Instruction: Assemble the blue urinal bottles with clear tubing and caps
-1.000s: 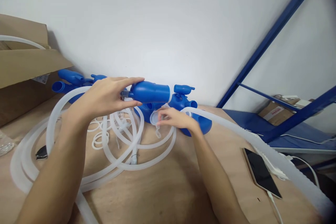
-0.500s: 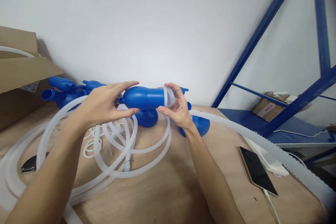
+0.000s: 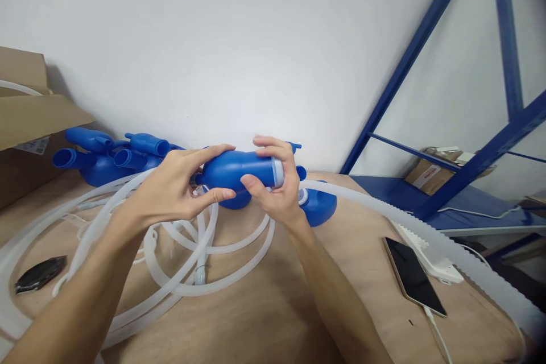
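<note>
A blue bulb-shaped plastic tube [image 3: 241, 170] is held level above the table between both hands. My left hand [image 3: 183, 185] closes round its narrow left end, thumb below and fingers over the top. My right hand [image 3: 279, 185] grips the wide right end, with thumb in front, fingers over the top and palm against the end. A white ring [image 3: 278, 172] shows at that end, partly covered by the right hand. Behind and below the held tube lies another blue plastic part [image 3: 236, 200], mostly hidden.
Coils of clear hose [image 3: 239, 283] spread over the wooden table [image 3: 264, 324]. Several blue bottles [image 3: 106, 170] stand at the left beside a cardboard box [image 3: 38, 119]. At right are another blue bottle [image 3: 319, 207], a ribbed hose [image 3: 384, 205], a phone [image 3: 413, 276] and a power strip [image 3: 430, 259].
My right hand has shifted its grip leftward over the blue tube, its palm now against the end. The clear piece seen tilted there before is hidden. The view has turned slightly right.
</note>
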The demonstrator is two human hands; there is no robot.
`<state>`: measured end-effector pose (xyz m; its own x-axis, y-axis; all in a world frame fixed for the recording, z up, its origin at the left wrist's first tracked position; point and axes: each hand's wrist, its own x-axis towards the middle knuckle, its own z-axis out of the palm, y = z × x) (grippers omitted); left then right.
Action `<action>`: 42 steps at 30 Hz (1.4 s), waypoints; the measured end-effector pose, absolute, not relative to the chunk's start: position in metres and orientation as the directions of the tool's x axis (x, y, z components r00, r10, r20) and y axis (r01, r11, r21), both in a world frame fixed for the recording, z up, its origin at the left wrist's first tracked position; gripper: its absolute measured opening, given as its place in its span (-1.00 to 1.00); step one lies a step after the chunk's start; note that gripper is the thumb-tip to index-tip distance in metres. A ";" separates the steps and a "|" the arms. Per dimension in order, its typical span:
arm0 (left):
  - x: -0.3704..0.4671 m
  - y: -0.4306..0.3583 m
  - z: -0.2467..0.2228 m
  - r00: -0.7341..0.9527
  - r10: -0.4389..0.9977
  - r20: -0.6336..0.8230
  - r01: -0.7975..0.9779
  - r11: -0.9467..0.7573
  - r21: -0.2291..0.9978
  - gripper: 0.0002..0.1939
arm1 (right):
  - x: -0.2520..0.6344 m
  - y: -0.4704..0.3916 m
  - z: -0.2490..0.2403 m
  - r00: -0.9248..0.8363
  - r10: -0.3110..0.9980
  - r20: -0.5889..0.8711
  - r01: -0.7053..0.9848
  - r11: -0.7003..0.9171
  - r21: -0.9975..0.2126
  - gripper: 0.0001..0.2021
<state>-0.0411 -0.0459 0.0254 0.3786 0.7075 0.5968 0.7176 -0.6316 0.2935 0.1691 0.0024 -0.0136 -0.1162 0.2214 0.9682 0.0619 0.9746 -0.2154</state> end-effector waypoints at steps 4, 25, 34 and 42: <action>-0.039 -0.046 0.025 0.407 0.722 0.560 0.622 -0.668 0.408 -0.28 | 0.175 -0.008 -0.006 -0.154 0.124 0.980 0.095 0.989 -0.111 -0.73; -0.050 -0.038 0.025 0.294 0.739 0.606 0.657 -0.617 0.433 -0.15 | 0.182 -0.001 0.004 -0.204 0.423 0.883 0.035 0.904 -0.426 -0.23; -0.067 -0.033 0.025 0.124 0.892 0.435 0.187 -0.451 0.873 -0.58 | 0.188 -0.010 0.010 -0.219 0.557 0.801 -0.019 0.819 -0.574 -0.59; -0.068 -0.022 0.017 0.136 0.868 0.478 -0.024 -0.479 0.877 -0.50 | 0.181 -0.014 0.005 -0.027 0.418 0.908 0.072 0.907 -0.416 -0.89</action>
<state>-0.0684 -0.0219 0.0170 0.1363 0.8679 0.4776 -0.0243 -0.4790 0.8775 0.1812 -0.0139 0.0048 -0.0272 0.4185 0.9078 0.0723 0.9066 -0.4157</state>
